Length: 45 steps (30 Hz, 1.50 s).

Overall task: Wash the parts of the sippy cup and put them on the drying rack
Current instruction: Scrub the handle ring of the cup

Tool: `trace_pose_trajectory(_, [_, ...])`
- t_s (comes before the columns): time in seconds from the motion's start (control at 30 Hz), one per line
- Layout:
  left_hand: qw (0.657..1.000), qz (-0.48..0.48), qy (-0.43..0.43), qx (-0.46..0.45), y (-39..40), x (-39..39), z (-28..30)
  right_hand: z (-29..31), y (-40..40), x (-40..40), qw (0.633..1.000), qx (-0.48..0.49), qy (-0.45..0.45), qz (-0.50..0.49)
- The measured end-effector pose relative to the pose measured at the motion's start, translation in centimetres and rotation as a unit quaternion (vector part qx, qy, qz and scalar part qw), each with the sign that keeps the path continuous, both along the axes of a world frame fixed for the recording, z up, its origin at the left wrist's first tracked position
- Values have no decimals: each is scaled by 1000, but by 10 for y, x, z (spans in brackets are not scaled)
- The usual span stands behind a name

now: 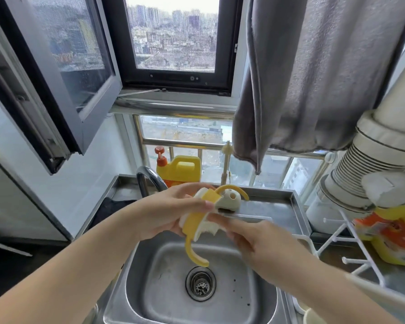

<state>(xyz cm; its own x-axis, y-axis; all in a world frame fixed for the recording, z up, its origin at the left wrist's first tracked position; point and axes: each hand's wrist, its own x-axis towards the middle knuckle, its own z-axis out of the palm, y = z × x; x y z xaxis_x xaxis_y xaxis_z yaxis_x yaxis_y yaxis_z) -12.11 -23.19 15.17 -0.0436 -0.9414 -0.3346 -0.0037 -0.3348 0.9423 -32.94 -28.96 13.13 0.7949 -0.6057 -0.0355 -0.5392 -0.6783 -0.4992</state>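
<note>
Window [173,38] fills the top of the view, one pane [73,54] swung inward at left, city blocks behind the screen. Grey towel [325,78] hangs at upper right, its lower edge above the back of the surface [278,206]. White ribbed duct [372,164] runs down the far right.

Steel sink [161,277] sits low centre, round drain strainer [200,283] in its floor. Curved tap [147,181] rises behind the left hand. Yellow detergent jug [180,169] with an orange pump stands on the back ledge just right of the tap; a thin bottle brush [226,160] stands upright beside it. White drying rack [337,249] on the surface at right, pegs pointing up; a yellow and orange pack [393,235] behind it.

Both hands are held over the sink, above the drain. Left hand [173,211] grips the sippy cup lid [211,211], fingers curled round its white body, thumb on top. The lid is white with yellow handles: one handle curls down toward the drain, the other arcs up behind. Right hand [255,239] comes in from the lower right, fingers reaching to the lid's underside and pinching something white and fringed there; what it is cannot be told. The lid is well apart from the drying rack.
</note>
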Motion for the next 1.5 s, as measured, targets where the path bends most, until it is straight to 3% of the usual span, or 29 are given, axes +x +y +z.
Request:
trace_pose_trajectory(0.07, [1000,16,20,-18,-2,2,-2,-8,-2,3,974,-223,39,10])
trace_pose_trajectory(0.1, [999,29,30,-32,-3,2,-2,-7,1,6,977,-207,49,-1])
trace_pose_trajectory(0.13, [997,42,37,-48,-3,4,-2,-9,3,7,989,-145,11,0])
trace_pose_trajectory(0.17, [996,52,34,-65,-3,6,-4,-7,6,8,999,-23,-40,-18])
trace_pose_trajectory(0.23, [994,48,6,-101,-2,10,-9,-4,5,14,975,199,-84,-45])
trace_pose_trajectory(0.3, [991,21,-16,-132,-2,15,-15,-4,2,14,909,398,-113,-57])
trace_pose_trajectory(0.4, [988,-2,-13,-155,-5,20,-17,-1,2,15,732,658,-169,-58])
trace_pose_trajectory(0.47, [987,-2,-17,-162,-6,22,-18,-1,5,16,705,689,-163,-39])
trace_pose_trajectory(0.5, [986,3,-22,-163,-6,23,-20,-2,5,17,736,659,-149,-46])
trace_pose_trajectory(0.53, [986,8,-27,-163,-7,25,-21,-6,4,19,805,577,-127,-52])
trace_pose_trajectory(0.6, [986,14,-27,-161,-8,27,-24,-12,-3,21,956,281,-77,-38])
trace_pose_trajectory(0.67, [986,10,-17,-163,-10,29,-23,-12,-9,25,996,80,-38,-10])
trace_pose_trajectory(0.73, [986,3,-11,-168,-12,31,-21,-9,-9,29,996,76,-42,-14])
trace_pose_trajectory(0.77, [985,-1,-15,-170,-12,33,-21,-6,-8,30,989,139,-55,-15])
trace_pose_trajectory(0.83, [983,-9,-23,-181,-12,37,-21,-1,-3,32,926,365,-96,-31])
trace_pose_trajectory(0.9, [978,-11,-22,-207,-12,38,-20,4,-1,31,781,600,-166,-46])
trace_pose_trajectory(0.93, [976,-10,-21,-218,-12,38,-20,4,-1,30,721,666,-189,-32])
trace_pose_trajectory(0.97, [974,-10,-21,-225,-12,38,-20,3,-1,28,688,699,-195,-17])
trace_pose_trajectory(1.0, [973,-9,-21,-228,-12,38,-19,2,0,28,677,710,-191,-14])
trace_pose_trajectory(1.03, [973,-9,-20,-230,-11,38,-19,-1,1,29,695,695,-184,-22])
trace_pose_trajectory(1.07, [972,-10,-17,-233,-10,38,-20,-3,2,30,753,635,-171,-33])
trace_pose_trajectory(1.13, [971,-10,-10,-240,-9,36,-20,-7,-1,32,917,376,-126,-40])
trace_pose_trajectory(1.17, [970,-8,-8,-243,-9,35,-21,-7,-4,32,966,236,-98,-32])
trace_pose_trajectory(1.2, [970,-5,-6,-245,-9,34,-21,-5,-6,32,987,142,-69,-28])
trace_pose_trajectory(1.27, [969,-3,-6,-248,-10,32,-21,2,-6,33,990,121,-65,-28])
trace_pose_trajectory(1.33, [967,-9,-3,-256,-9,34,-22,8,-3,31,957,275,-91,-31])
trace_pose_trajectory(1.37, [965,-16,-1,-262,-8,35,-21,10,-1,29,910,398,-109,-37])
trace_pose_trajectory(1.43, [961,-32,7,-275,-8,36,-18,14,-1,25,775,607,-169,-34])
trace_pose_trajectory(1.5, [959,-45,15,-278,-9,36,-16,9,-4,23,692,693,-200,24])
